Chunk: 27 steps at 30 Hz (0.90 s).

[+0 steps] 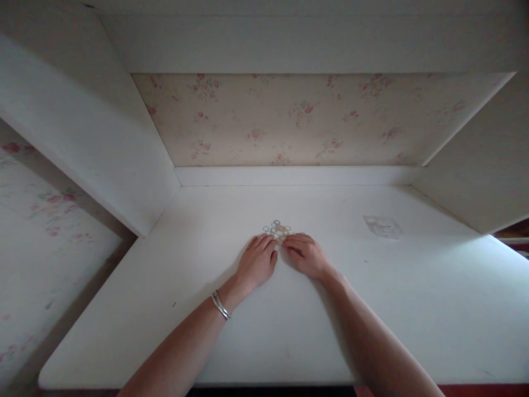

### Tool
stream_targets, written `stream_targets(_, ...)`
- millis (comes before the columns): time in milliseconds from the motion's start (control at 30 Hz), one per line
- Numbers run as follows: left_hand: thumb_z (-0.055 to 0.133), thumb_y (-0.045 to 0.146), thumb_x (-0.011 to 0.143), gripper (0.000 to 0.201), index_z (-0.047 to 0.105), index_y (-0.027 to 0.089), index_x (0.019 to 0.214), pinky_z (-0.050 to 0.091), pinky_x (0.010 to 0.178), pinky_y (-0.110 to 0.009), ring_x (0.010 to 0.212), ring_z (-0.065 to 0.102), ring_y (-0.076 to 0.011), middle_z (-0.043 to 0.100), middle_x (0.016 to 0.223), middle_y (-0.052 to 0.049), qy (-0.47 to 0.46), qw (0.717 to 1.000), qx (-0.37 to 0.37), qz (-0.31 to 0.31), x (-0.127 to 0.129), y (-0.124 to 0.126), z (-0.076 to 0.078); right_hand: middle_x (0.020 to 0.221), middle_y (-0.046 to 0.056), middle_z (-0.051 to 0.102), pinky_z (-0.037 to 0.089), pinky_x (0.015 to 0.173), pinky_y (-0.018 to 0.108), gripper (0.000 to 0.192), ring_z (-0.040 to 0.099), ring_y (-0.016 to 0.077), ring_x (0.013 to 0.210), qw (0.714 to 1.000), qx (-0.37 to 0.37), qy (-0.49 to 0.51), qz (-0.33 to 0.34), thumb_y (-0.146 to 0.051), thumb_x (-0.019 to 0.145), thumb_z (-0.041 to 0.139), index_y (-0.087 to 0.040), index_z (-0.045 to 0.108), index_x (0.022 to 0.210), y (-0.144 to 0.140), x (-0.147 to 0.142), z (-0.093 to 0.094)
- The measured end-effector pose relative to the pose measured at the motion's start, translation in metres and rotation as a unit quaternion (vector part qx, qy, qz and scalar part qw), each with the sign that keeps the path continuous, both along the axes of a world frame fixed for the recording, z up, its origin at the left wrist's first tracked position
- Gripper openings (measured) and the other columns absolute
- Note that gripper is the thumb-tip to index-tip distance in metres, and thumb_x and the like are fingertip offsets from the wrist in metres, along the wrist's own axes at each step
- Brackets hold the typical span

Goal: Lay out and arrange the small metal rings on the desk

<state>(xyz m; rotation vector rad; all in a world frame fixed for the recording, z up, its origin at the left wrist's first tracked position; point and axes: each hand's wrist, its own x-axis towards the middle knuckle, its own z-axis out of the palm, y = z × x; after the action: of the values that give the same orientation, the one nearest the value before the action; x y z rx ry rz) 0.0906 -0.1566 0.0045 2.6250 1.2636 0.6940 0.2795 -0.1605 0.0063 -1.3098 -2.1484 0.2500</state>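
Note:
A loose cluster of small thin rings (276,227), some silvery and some gold-toned, lies on the white desktop (264,342). My left hand (258,260) rests palm down just in front of it, fingers stretched out and fingertips at the cluster's near left edge. From the other side my right hand (305,255) reaches in, fingers bent a little, tips touching down at the near right edge. A dark gap shows between its thumb and fingers, and I see nothing gripped there. Both hands partly cover the nearest rings.
A small clear plastic bag (382,227) lies to the right on the desktop. White side panels (95,121) and a low back ledge (289,176) enclose the far side, with flowered wallpaper (256,118) behind. A silver bracelet (221,305) circles my left wrist.

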Motion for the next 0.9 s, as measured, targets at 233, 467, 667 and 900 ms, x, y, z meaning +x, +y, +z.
stream_targets(233,0.036,0.027,0.093,0.039,0.046,0.018,0.130,0.024,0.111,-0.040,0.130,0.038,-0.0204,0.047,0.139,-0.008,0.048,0.999,-0.005,0.023,0.000,0.002,-0.007,0.092,0.004,0.069,0.044,0.080,0.028,0.024,0.061,0.0186,0.088,0.975,-0.004,-0.007,-0.223,-0.018,0.081,0.045,-0.021,0.068,0.086,0.008,0.021,-0.013)
stream_targets(467,0.043,0.026,0.090,0.037,0.048,0.017,0.126,0.027,0.108,-0.038,0.128,0.039,-0.0211,0.045,0.138,-0.009,0.033,0.999,0.003,0.029,-0.001,0.006,-0.004,0.107,0.004,0.066,0.044,0.083,0.027,0.031,0.061,0.0179,0.093,0.981,-0.008,-0.001,-0.193,-0.015,0.082,0.042,-0.022,0.064,0.103,0.007,0.011,-0.013)
stream_targets(667,0.050,0.030,0.088,0.028,0.057,0.025,0.115,0.039,0.088,-0.040,0.104,0.051,-0.0234,0.055,0.114,-0.006,0.022,0.997,0.021,0.071,0.009,0.009,0.009,0.096,0.004,0.067,0.043,0.077,0.025,0.025,0.061,0.0160,0.086,0.978,0.000,-0.003,-0.208,-0.021,0.085,0.044,-0.021,0.066,0.096,0.006,0.001,-0.011)
stream_targets(900,0.050,0.032,0.089,0.019,0.065,0.023,0.097,0.039,0.083,-0.039,0.095,0.051,-0.0227,0.056,0.099,-0.007,0.035,0.998,0.017,0.054,0.020,0.014,0.010,0.097,0.002,0.066,0.040,0.068,0.023,0.031,0.061,0.0141,0.079,0.971,-0.052,-0.094,-0.213,-0.027,0.089,0.042,-0.029,0.061,0.114,0.003,-0.007,-0.002)
